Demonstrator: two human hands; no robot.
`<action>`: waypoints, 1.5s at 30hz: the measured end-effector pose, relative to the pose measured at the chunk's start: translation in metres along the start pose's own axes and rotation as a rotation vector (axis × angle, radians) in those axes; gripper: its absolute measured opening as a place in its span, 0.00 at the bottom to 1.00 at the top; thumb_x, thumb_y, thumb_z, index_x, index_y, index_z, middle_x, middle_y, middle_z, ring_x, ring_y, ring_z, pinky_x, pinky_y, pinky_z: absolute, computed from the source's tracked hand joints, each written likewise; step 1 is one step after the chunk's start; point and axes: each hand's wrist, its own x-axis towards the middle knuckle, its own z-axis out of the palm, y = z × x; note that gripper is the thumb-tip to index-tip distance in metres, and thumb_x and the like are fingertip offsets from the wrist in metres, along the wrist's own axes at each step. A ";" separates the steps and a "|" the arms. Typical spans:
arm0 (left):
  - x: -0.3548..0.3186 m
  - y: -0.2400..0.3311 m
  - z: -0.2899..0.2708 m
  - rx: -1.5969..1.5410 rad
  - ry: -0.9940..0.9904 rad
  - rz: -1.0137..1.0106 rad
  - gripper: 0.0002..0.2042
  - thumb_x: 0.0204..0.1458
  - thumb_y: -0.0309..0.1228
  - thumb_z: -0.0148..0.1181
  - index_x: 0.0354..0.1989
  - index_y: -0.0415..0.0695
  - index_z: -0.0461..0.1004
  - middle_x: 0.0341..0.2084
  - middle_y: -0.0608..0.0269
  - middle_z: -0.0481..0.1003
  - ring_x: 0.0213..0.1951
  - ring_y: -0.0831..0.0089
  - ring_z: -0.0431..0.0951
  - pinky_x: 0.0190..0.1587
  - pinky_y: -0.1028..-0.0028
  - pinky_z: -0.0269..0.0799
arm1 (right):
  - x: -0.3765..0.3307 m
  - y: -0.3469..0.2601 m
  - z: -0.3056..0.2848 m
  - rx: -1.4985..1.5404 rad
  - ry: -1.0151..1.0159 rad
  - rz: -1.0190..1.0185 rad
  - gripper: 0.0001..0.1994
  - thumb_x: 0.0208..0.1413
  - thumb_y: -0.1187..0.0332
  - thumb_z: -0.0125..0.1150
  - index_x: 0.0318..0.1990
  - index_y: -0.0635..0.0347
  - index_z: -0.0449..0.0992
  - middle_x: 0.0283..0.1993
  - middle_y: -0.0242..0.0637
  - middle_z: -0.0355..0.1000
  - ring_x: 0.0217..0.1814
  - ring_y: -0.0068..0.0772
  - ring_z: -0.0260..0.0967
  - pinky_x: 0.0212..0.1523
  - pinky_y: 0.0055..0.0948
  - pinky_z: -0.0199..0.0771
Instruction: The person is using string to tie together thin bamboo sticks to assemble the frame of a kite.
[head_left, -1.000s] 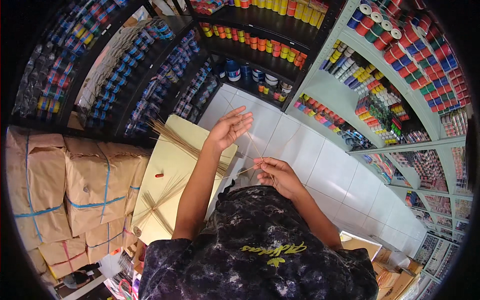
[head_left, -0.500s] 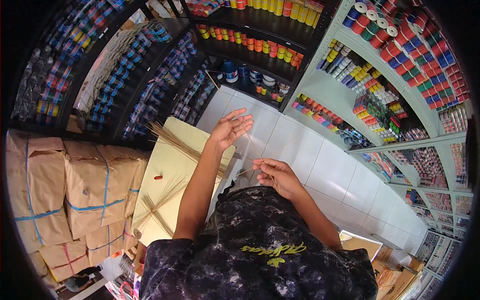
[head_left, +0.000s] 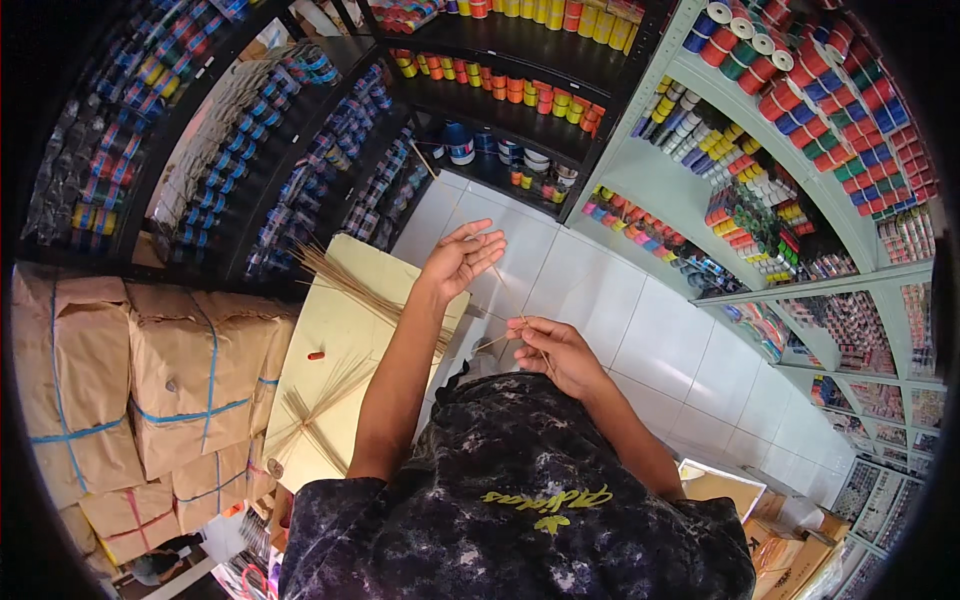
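Observation:
My right hand (head_left: 558, 352) is closed, pinching thin brown sticks (head_left: 489, 343) between thumb and fingers. One of them slants up toward my left hand; another pokes out to the left. My left hand (head_left: 464, 258) is palm up with its fingers stretched out, and the slanting stick's far end lies by its fingertips. Whether the fingers touch it, I cannot tell. Left of my left forearm, a pale yellow board (head_left: 300, 330) bears a long bundle of thin sticks (head_left: 345, 280), a crossed pile of sticks (head_left: 315, 410) and a small red object (head_left: 316, 356).
Brown paper parcels (head_left: 190, 370) tied with blue cord are stacked at the left. Black shelves (head_left: 500, 115) full of coloured spools stand ahead, and grey-green shelves (head_left: 690, 240) with more spools at the right. Open cardboard boxes (head_left: 785, 550) sit at the lower right.

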 end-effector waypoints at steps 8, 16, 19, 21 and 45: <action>-0.001 0.000 0.002 -0.013 0.022 0.000 0.18 0.64 0.17 0.46 0.63 0.34 0.65 0.54 0.39 0.74 0.54 0.54 0.79 0.58 0.62 0.78 | 0.001 0.000 0.000 -0.006 0.001 0.000 0.16 0.69 0.68 0.54 0.60 0.64 0.72 0.50 0.34 0.75 0.41 0.21 0.76 0.42 0.21 0.83; 0.000 -0.003 0.000 0.008 0.049 0.029 0.18 0.63 0.17 0.47 0.61 0.33 0.65 0.54 0.38 0.73 0.54 0.53 0.79 0.59 0.61 0.78 | 0.002 0.001 0.000 0.001 -0.003 -0.003 0.16 0.69 0.68 0.54 0.60 0.64 0.72 0.49 0.34 0.75 0.41 0.21 0.76 0.42 0.21 0.83; -0.001 0.000 -0.005 0.019 -0.015 0.015 0.19 0.64 0.24 0.52 0.62 0.32 0.64 0.55 0.37 0.73 0.55 0.51 0.78 0.60 0.58 0.76 | 0.001 0.001 0.001 -0.020 0.015 0.007 0.16 0.69 0.68 0.54 0.60 0.64 0.72 0.48 0.33 0.75 0.41 0.21 0.76 0.42 0.21 0.82; -0.006 0.006 -0.004 -0.065 0.017 -0.089 0.21 0.63 0.29 0.53 0.62 0.32 0.64 0.55 0.37 0.72 0.56 0.50 0.77 0.60 0.56 0.75 | 0.001 0.000 0.003 -0.022 0.017 0.003 0.16 0.69 0.68 0.54 0.60 0.64 0.72 0.48 0.33 0.75 0.41 0.21 0.76 0.42 0.21 0.82; -0.037 -0.015 0.016 0.116 -0.003 -0.060 0.17 0.62 0.18 0.50 0.59 0.39 0.71 0.50 0.43 0.77 0.50 0.56 0.81 0.54 0.60 0.81 | 0.010 0.000 0.002 0.002 0.030 0.026 0.16 0.69 0.67 0.54 0.61 0.64 0.72 0.50 0.33 0.75 0.41 0.20 0.75 0.44 0.21 0.82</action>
